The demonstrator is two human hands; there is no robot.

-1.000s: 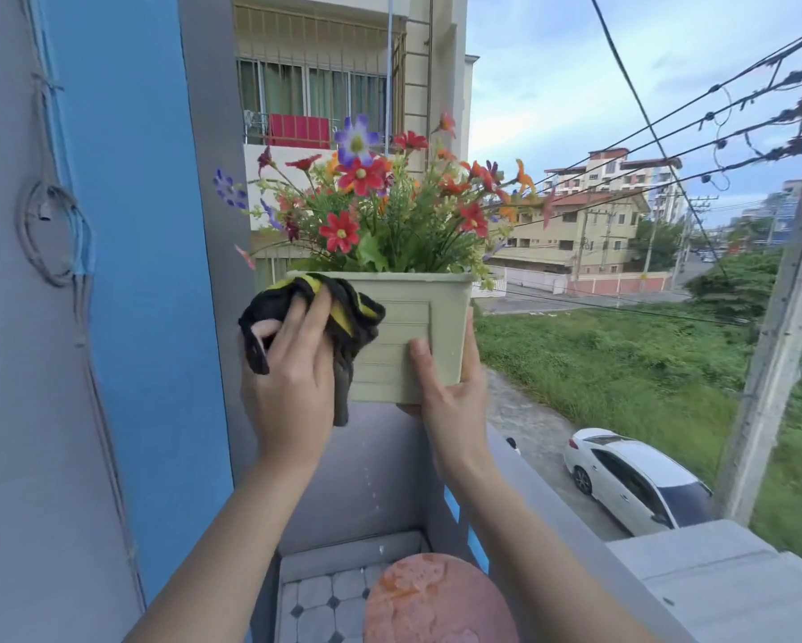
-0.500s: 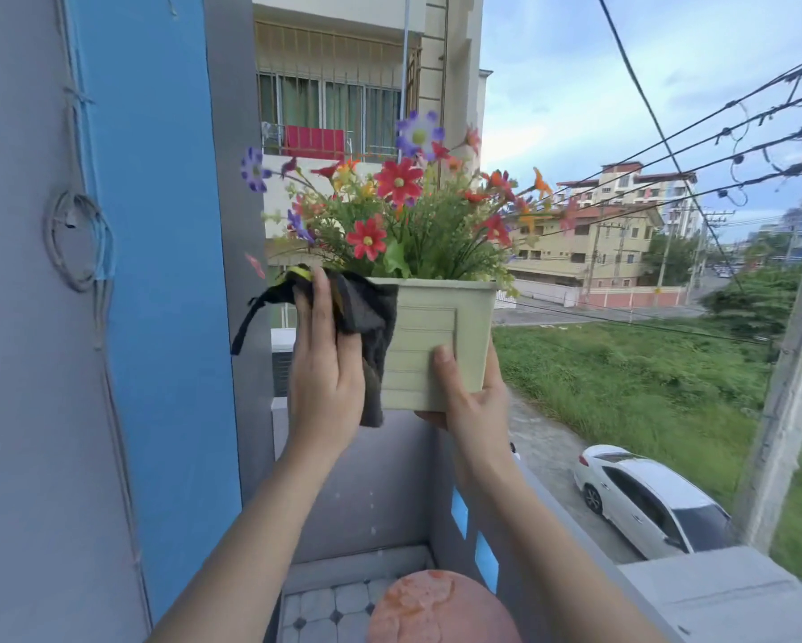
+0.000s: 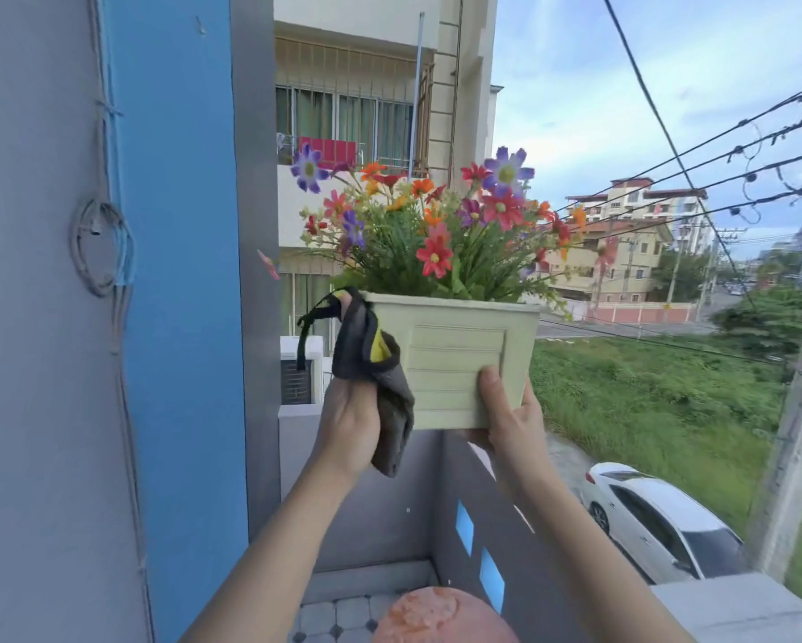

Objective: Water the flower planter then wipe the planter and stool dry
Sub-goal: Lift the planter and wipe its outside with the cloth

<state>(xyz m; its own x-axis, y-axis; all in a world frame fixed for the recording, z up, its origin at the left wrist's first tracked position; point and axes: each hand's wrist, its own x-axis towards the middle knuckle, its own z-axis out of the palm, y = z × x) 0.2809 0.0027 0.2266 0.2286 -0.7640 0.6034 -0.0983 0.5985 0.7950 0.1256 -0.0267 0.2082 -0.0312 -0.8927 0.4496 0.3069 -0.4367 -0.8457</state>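
A pale green planter (image 3: 455, 364) full of red, orange and purple flowers (image 3: 436, 229) is held up in the air over the balcony. My right hand (image 3: 510, 415) grips its lower right corner from underneath. My left hand (image 3: 350, 424) holds a dark grey cloth with yellow trim (image 3: 371, 364) pressed against the planter's left side. The round pink stool (image 3: 441, 617) stands below, at the bottom edge of the view.
A grey balcony wall with blue cut-outs (image 3: 478, 549) runs to the right of the stool, and a blue and grey wall (image 3: 172, 317) stands to the left. The floor is tiled (image 3: 329, 617). A white car (image 3: 663, 522) is parked on the street below.
The planter has turned and shifted right. My left hand with the cloth slid from the front face round to the planter's left side.
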